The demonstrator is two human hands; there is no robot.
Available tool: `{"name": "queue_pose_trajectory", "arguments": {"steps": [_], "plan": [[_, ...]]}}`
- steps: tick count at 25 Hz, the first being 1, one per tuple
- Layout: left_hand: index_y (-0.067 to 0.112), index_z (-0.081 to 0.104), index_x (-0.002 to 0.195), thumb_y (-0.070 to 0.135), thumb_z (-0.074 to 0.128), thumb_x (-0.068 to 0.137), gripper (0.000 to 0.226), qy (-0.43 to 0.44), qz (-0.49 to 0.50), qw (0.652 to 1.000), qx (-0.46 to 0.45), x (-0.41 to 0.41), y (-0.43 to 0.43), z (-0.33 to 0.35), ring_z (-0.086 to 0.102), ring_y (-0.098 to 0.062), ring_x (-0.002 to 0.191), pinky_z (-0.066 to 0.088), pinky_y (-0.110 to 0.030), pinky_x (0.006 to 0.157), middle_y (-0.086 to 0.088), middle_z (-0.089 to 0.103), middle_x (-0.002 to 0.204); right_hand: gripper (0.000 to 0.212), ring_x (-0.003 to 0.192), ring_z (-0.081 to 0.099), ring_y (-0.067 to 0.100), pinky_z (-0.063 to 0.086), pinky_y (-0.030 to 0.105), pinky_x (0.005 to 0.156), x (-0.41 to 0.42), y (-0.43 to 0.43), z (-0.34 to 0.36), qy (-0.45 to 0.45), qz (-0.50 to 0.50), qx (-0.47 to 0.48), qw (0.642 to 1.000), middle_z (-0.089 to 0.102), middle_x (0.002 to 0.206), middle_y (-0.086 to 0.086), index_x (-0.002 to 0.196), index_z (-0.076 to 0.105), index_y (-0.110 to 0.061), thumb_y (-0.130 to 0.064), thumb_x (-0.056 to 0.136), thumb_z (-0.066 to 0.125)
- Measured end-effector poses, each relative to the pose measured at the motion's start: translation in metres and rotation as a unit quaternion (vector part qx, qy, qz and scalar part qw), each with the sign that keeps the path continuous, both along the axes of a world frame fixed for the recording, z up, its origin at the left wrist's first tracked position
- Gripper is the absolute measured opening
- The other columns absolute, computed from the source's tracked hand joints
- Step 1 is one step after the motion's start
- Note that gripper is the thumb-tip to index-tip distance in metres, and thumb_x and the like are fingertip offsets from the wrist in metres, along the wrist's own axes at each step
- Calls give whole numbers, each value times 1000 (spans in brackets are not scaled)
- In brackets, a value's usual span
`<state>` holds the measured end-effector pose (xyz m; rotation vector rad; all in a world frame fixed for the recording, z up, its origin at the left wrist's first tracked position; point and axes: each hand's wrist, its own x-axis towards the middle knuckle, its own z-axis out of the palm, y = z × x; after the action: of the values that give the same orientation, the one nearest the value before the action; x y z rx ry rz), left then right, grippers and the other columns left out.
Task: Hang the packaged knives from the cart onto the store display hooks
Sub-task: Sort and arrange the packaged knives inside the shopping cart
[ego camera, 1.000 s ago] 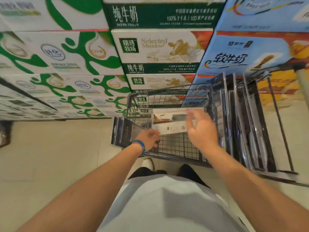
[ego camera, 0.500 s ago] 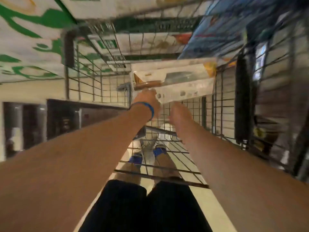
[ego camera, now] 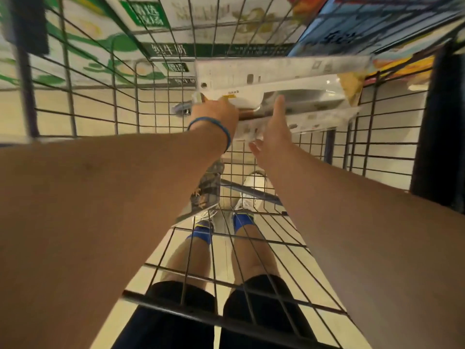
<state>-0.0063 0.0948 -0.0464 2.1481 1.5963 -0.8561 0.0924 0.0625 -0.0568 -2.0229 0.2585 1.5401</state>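
The top knife pack [ego camera: 276, 79] is gripped at its left end, just beyond the left hand [ego camera: 216, 114]; the fingers are curled onto it and their tips are hidden. The right hand [ego camera: 274, 129] is held flat, fingers straight and slightly spread, with one tip laid against the pack. A second pack [ego camera: 322, 120] lies just under those fingertips. Held at one end only, the pack could sag, slip, or be snagged on the cart [ego camera: 75, 96] wire.
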Motion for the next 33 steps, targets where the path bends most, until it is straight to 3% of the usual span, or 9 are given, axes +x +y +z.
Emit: {"name": "queue_pose_trajectory", "arguments": {"steps": [3, 6, 9, 11, 17, 21, 26, 28, 33], "plan": [[14, 53, 120, 5, 50, 92, 30, -32, -102, 993, 48, -2, -7, 13, 58, -31, 107, 38, -41, 71, -9, 62, 111, 74, 101, 57, 16, 51, 37, 82, -3, 0, 8, 42, -79, 37, 995, 58, 123, -1, 128, 59, -25, -83, 82, 54], [17, 53, 120, 22, 56, 92, 28, -31, -200, 978, -48, -6, -12, 17, 58, -29, 103, 47, -41, 76, -6, 64, 111, 123, 127, 51, 20, 42, 43, 111, -2, -11, 4, 74, -70, 53, 993, 42, 157, 1, 154, 38, -25, -95, 56, 65], [19, 58, 103, 48, 45, 94, 33, -115, -90, 985, -94, -8, 4, 10, 54, -19, 75, 44, -29, 61, -7, 63, 104, 74, 112, 65, 22, 55, 42, 103, 7, -20, -19, 106, -205, 1, 973, 66, 129, 4, 118, 67, -18, -70, 68, 82], [16, 57, 116, 36, 44, 95, 32, -154, 43, 987, -4, -9, 27, 4, 55, -26, 92, 47, -35, 72, -10, 57, 116, 54, 92, 61, 16, 61, 33, 90, 13, -23, -31, 108, -245, 9, 963, 65, 106, 3, 104, 71, -17, -56, 70, 88], [16, 39, 142, 23, 40, 100, 43, -142, 22, 985, 99, 5, 54, -14, 37, -32, 132, 37, -50, 101, -8, 34, 149, 61, 94, 69, 20, 59, 25, 59, 18, -22, -39, 127, -265, 27, 956, 70, 111, 3, 114, 70, -21, -54, 67, 91], [15, 37, 142, 41, 45, 100, 50, -108, 48, 992, 50, 19, 56, -10, 43, -37, 128, 37, -53, 101, -14, 37, 144, 60, 89, 68, 17, 62, 30, 77, 17, -26, -38, 142, -281, 28, 949, 69, 99, -2, 118, 71, -25, -56, 70, 88], [18, 59, 126, 67, 33, 94, 64, -87, -72, 991, 66, 14, 48, -1, 45, -33, 120, 40, -49, 95, -11, 55, 126, 67, 104, 71, 22, 57, 36, 94, 22, -25, -33, 153, -231, 66, 958, 73, 119, 2, 126, 68, -26, -63, 71, 83], [21, 62, 116, 67, 27, 95, 61, -167, -3, 985, 39, 9, 42, 3, 50, -34, 111, 41, -45, 88, -11, 57, 117, 64, 99, 75, 23, 61, 37, 89, 22, -22, -29, 157, -247, 82, 953, 76, 112, 4, 121, 69, -26, -63, 71, 84], [27, 50, 105, 54, 56, 92, 31, -268, 194, 941, -69, 4, 41, -9, 54, -24, 89, 38, -31, 68, 2, 55, 101, 45, 108, 71, 27, 58, 43, 98, 17, -22, -30, 131, -258, 76, 954, 69, 124, 2, 132, 62, -33, -51, 91, 71]]}}
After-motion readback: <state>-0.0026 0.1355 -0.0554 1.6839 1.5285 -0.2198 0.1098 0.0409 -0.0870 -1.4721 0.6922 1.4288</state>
